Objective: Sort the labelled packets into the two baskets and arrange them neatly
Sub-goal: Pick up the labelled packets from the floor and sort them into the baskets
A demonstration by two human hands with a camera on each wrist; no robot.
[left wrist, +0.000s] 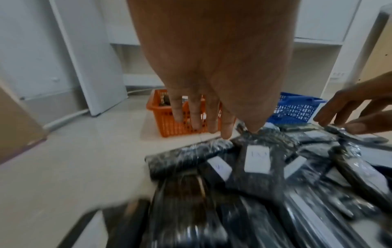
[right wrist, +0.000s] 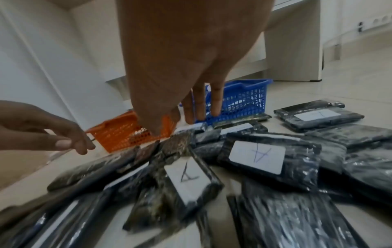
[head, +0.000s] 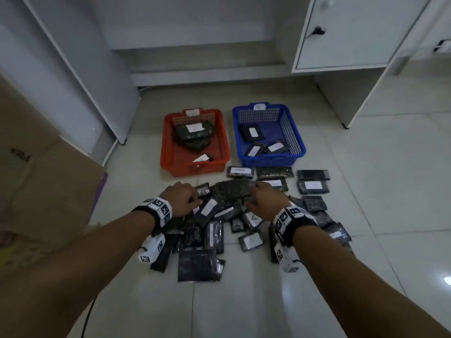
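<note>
Showing packet [right wrist: 268, 163] label "A" | another packet [right wrist: 191, 181] "A"

Two perforated plastic baskets were counted: one orange basket [head: 168, 152] holding three black labelled packets [head: 192, 132], one blue basket [head: 292, 132] holding three.

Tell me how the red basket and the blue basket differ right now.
The red basket sits to the left, and the blue basket to the right.
The red one holds a stack of dark packets at its far end plus one near its front wall. The blue one holds three packets lying apart.
The red basket's side walls look solid in the head view, while the blue's are open mesh.
Both stand on the floor, with a white tag on the far rim.
</note>
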